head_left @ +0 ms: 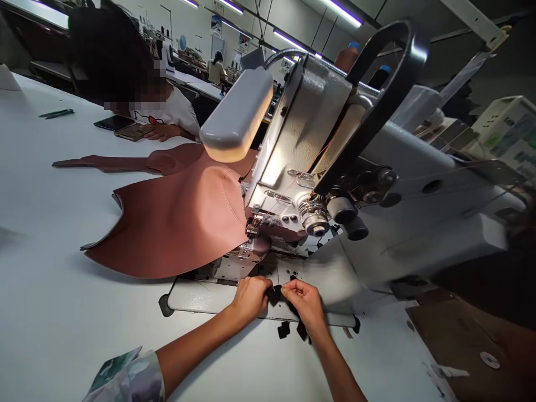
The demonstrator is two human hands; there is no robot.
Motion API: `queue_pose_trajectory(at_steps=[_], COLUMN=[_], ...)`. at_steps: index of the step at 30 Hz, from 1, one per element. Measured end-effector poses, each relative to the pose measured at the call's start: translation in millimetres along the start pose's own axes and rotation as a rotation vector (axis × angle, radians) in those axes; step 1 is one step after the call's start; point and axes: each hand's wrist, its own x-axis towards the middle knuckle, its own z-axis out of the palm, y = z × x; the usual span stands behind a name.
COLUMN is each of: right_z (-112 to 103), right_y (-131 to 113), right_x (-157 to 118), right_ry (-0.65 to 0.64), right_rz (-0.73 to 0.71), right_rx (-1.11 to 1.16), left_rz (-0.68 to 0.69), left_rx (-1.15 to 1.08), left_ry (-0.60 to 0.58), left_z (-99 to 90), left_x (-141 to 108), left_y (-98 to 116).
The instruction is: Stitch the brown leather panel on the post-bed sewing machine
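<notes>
My left hand (251, 297) is closed on a small black piece (274, 295) at the front edge of the sewing machine's bed. Facing it, my right hand (305, 301) pinches the other side of the black material. More small black pieces (283, 329) hang or lie just below, near my right wrist. Behind my hands stands the sewing machine (293, 139), its lamp (238, 114) lit. A pink leather-like panel (180, 223) with a curved stitched seam lies on the left, its right edge at the presser foot (252, 228).
Across the white table (50, 312) a person (176, 111) sits with a hand by a phone (130, 132) and a dark tablet (114, 122). Green snips (57, 113) lie at the far left. A brown board (460, 340) is at the lower right.
</notes>
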Motion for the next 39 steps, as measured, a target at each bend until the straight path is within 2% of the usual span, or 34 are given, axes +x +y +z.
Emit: queue_pose_trajectory(at_steps=[3, 7, 10, 12, 13, 14, 16, 18, 21, 24, 29, 39], right_z=[-3.8, -1.9, 5.9, 13.2, 16.8, 20.3, 26.1, 30.4, 34.3, 36.6, 38.7, 42.5], right_y=[-25.3, -67.1, -93.9, -106.0, -110.4, -114.0, -119.8, -124.7, -130.8, -134.8, -137.9, -139.1], right_x=[-1.5, -2.8, 1.2, 7.5, 11.4, 15.5, 22.8, 28.1, 32.1, 33.9, 35.3, 34.7], right_ry=[0.151, 0.363, 0.371, 0.347, 0.333, 0.316, 0.281, 0.261, 0.257, 0.252, 0.237, 0.266], right_rz=[-0.261, -0.726, -0.988, -1.065, -1.089, -1.11, -1.138, -1.147, -1.14, -1.131, -1.123, -1.128], right_rx=[-0.083, -0.2, -0.258, -0.281, -0.29, -0.303, -0.338, -0.376, -0.414, -0.447, -0.471, -0.519], left_rz=[0.117, 0.364, 0.525, 0.534, 0.51, 0.481, 0.481, 0.504, 0.447, 0.415, 0.587, 0.697], left_rx=[0.014, 0.056, 0.111, 0.169, 0.203, 0.229, 0.234, 0.148, -0.011, -0.07, -0.088, -0.107], left_ry=[0.122, 0.475, 0.793, 0.971, 1.022, 1.032, 0.957, 0.87, 0.834, 0.775, 0.658, 0.635], left_z=[-2.8, -18.9, -46.6, -71.8, -85.0, -97.8, -119.8, -135.6, -150.9, -162.0, -171.5, -170.0], left_x=[-9.4, -38.8, -61.4, -69.6, -71.1, -71.0, -67.6, -62.6, -56.0, -51.7, -49.4, -47.1], left_y=[-4.4, -5.1, -7.9, -13.7, -17.5, -21.6, -29.0, -33.7, -35.2, -35.6, -42.7, -47.7])
